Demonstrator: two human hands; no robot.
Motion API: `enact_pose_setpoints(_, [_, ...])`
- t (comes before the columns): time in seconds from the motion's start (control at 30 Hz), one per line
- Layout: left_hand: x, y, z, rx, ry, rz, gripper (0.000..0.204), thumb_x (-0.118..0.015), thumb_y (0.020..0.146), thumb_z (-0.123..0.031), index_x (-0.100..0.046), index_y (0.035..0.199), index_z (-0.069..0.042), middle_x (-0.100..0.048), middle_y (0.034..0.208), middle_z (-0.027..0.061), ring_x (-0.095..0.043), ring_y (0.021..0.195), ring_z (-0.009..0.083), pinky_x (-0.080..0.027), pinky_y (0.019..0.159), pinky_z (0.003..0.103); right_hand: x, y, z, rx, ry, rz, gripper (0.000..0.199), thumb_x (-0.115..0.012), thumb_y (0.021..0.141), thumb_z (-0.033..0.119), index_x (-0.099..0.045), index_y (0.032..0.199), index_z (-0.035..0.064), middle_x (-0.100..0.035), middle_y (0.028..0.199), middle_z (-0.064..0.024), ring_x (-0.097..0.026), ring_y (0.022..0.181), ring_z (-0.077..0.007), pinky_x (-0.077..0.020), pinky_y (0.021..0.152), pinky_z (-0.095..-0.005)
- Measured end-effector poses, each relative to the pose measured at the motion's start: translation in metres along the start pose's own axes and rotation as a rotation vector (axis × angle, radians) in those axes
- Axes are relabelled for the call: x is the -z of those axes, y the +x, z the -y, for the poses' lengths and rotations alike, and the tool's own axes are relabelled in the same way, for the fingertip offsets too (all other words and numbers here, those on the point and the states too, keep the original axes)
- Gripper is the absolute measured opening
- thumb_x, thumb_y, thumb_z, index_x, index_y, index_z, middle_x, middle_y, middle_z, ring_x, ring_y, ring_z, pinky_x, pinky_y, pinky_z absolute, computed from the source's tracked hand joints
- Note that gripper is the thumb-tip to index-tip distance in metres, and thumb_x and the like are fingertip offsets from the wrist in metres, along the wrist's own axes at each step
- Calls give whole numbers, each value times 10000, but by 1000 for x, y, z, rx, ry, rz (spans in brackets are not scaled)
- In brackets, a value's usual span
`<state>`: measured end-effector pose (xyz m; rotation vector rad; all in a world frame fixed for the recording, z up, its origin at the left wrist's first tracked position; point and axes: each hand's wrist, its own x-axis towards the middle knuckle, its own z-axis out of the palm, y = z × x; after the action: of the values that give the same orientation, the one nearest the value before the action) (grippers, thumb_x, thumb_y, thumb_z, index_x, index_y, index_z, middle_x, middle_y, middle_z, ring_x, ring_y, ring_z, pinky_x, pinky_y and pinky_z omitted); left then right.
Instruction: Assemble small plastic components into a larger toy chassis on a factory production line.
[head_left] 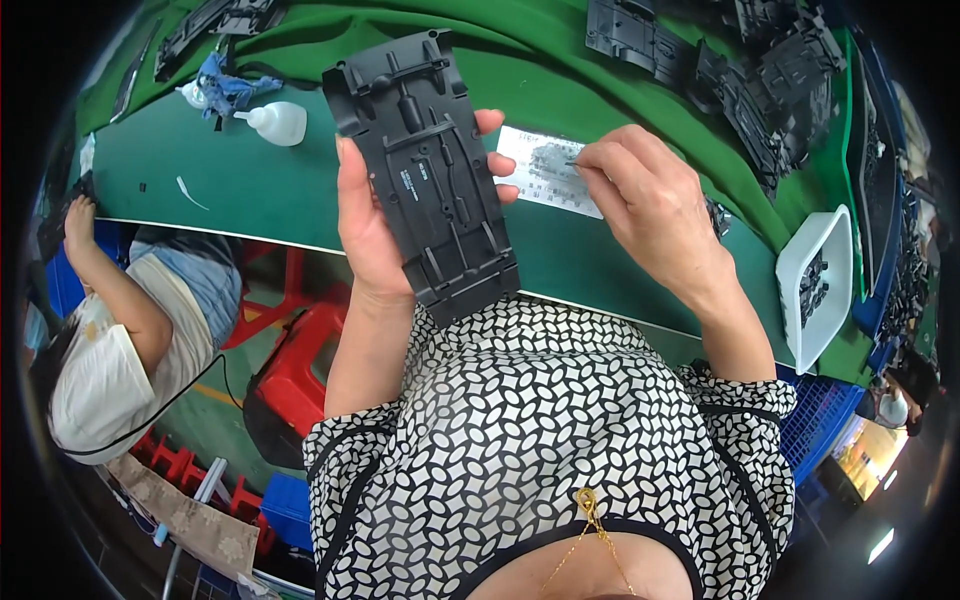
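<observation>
My left hand [368,230] grips a black moulded plastic toy-car chassis [422,185], thumb along its left edge and fingertips showing past its right edge. The chassis is tilted, with its ribbed, detailed face toward me. To the right, my right hand [655,205] has its thumb and forefinger pinched together above a white printed sheet [570,203]. A patch of small grey bits [550,160] lies on that sheet, too fine to name. Whatever the pinch holds is too small to make out.
A white squeeze bottle [280,123] and a blue cloth [228,85] are at the back left. More black chassis parts [640,40] pile up at the far right. A white bin [818,290] of small black pieces stands right. Another person's arm [125,290] rests at the table's left.
</observation>
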<state>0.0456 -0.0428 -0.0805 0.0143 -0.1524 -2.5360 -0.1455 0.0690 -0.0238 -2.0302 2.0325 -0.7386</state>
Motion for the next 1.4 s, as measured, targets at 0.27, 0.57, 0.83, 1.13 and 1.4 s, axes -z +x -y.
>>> enact_pose_setpoints(0.27, [2,1,0,3,16,3,849,-308,930,-651,-289,1401,56,-405,1357,291,-570,1091,395,-536,878,498,1,6,0,63,-82,46,109,-621,792,36,-574,885,5,-541,817,-112,-580,786,-287,-493,662,-389])
enact_pose_setpoints(0.57, [0,1,-1,15,4,4,850,-320,926,-653,-289,1400,52,-414,1349,291,-573,1090,398,-540,870,499,-2,3,-3,57,-115,46,92,-649,794,51,-603,866,15,-560,801,-98,-590,762,-268,-488,640,-377])
enact_pose_setpoints(0.83, [-1,0,0,9,60,-67,843,-316,927,-653,-296,1399,46,-429,1335,291,-577,1079,391,-533,877,503,1,-2,-6,-242,225,-109,88,-723,744,52,-691,826,49,-551,761,-51,-545,740,-222,-443,648,-333])
enact_pose_setpoints(1.13, [0,0,0,1,56,-51,847,-305,927,-656,-305,1394,51,-425,1343,289,-574,1087,388,-529,881,506,-20,-11,-16,-202,118,-178,118,-762,711,106,-722,822,113,-525,758,-5,-504,788,-182,-353,756,-324])
enact_pose_setpoints(1.4, [0,-1,0,2,53,-63,863,-301,924,-662,-283,1408,52,-412,1356,290,-569,1096,390,-526,889,511,-22,-14,-17,-139,48,-186,109,-758,715,110,-712,812,128,-523,761,14,-501,787,-169,-322,733,-320])
